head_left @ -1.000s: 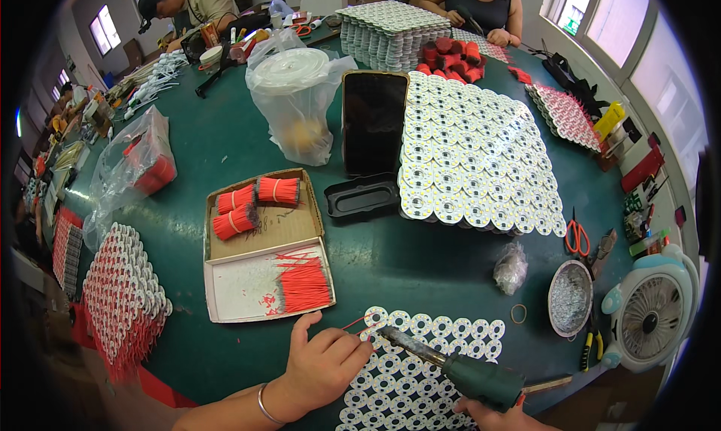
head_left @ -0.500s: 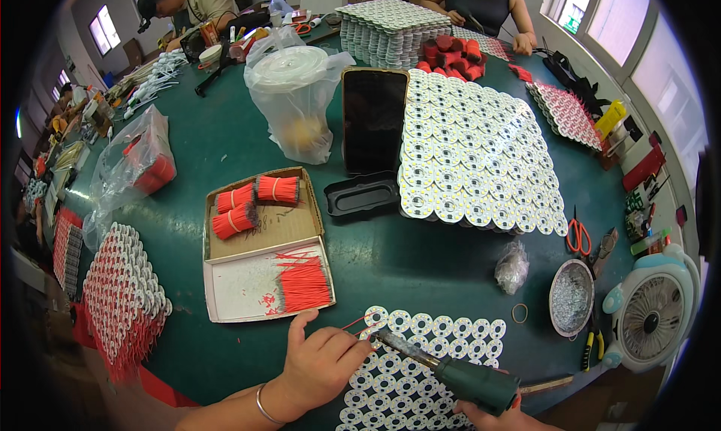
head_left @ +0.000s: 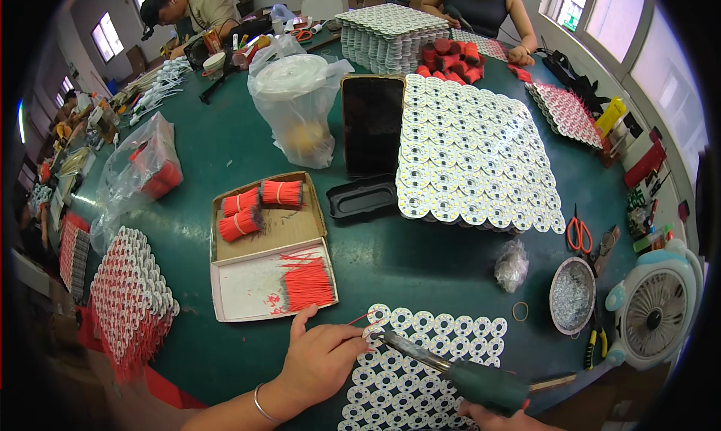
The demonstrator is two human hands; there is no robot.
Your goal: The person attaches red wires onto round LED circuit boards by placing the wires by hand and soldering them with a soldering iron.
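My left hand (head_left: 321, 362), with a bracelet at the wrist, pinches a thin red wire (head_left: 361, 319) at the upper left corner of a panel of round white circuit boards (head_left: 429, 356). Around the dark green handle of a soldering gun (head_left: 484, 384) my right hand (head_left: 492, 417) is closed, partly cut off by the lower edge. The gun's metal tip meets the panel close to my left fingertips. What exactly the tip touches is too small to tell. Beyond my left hand lies an open cardboard box (head_left: 227, 299) with loose red wires (head_left: 308, 282) and rubber-banded bundles (head_left: 282, 193).
A stack of round-board panels (head_left: 477, 153) stands beyond my work, next to an upright phone (head_left: 372, 123). On the right are a metal bowl (head_left: 572, 299), orange-handled scissors (head_left: 579, 234) and a fan (head_left: 652, 314). Wired panels (head_left: 131, 292) sit left. Co-workers sit across the table.
My right hand and the soldering gun's handle have shifted slightly; the tip stays near the panel's corner. My left hand keeps its pinch. The whole view has shifted a little.
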